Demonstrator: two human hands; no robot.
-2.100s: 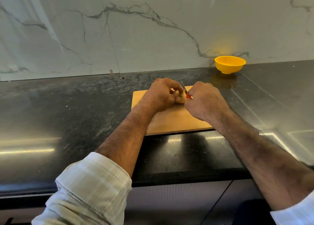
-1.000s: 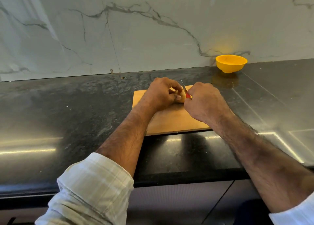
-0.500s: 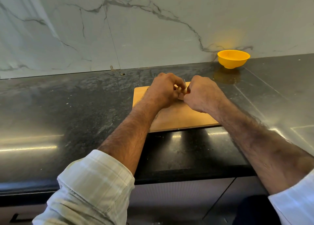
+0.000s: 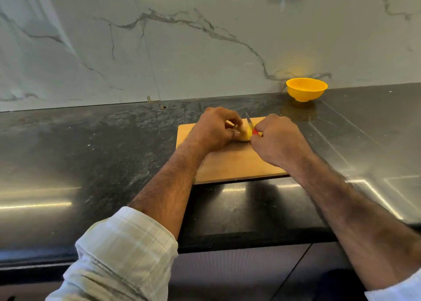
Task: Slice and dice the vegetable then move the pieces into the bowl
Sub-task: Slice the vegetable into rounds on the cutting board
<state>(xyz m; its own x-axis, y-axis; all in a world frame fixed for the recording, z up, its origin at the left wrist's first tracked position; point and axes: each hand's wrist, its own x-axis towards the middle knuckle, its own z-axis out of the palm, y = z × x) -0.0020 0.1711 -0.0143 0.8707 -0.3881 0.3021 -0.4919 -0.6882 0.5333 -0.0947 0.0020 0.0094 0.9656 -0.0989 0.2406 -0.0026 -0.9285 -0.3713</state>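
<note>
Currently the left hand (image 4: 213, 130) is curling its grip round a small potato (image 4: 243, 135) on the cutting board (image 4: 230, 164), while the right hand (image 4: 279, 139) is gripping a red-handled knife (image 4: 250, 124) against it. Firm, rounded and probably slippery, it is likely needing a steadying hold well clear of the blade; the yellow bowl (image 4: 306, 90) is sitting well apart on the worktop (image 4: 91, 146).

Left hand (image 4: 214, 130) holding a pale vegetable (image 4: 244, 134) on wooden cutting board (image 4: 230, 166), right hand (image 4: 276, 139) gripping red-handled knife (image 4: 250, 124) against it, yellow bowl (image 4: 306, 92) near the marble wall
</note>
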